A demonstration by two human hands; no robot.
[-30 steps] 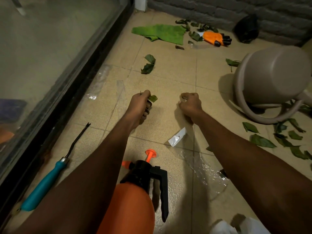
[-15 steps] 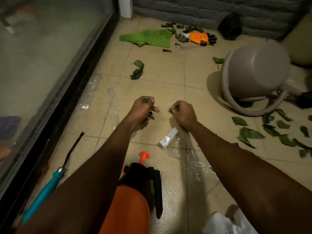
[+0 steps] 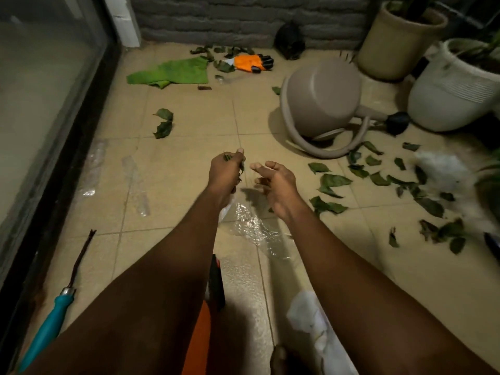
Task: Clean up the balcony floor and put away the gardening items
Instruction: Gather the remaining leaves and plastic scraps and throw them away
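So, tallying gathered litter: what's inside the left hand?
The left hand grips green leaf scraps that poke out at top and side; whatever else the fist covers is hidden.

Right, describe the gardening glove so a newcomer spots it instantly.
Look to the grey brick wall at the far end. Just before it, right of the green cloth, lies the glove: bright orange with black tips among dark leaves.

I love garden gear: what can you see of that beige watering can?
The watering can looks like beige plastic: a round body, a long looping handle and a thin spout ending in a black rose. It lies tipped on its side on the tiled floor, in front of two plant pots. Fallen leaves lie beside its handle; nothing grips it.
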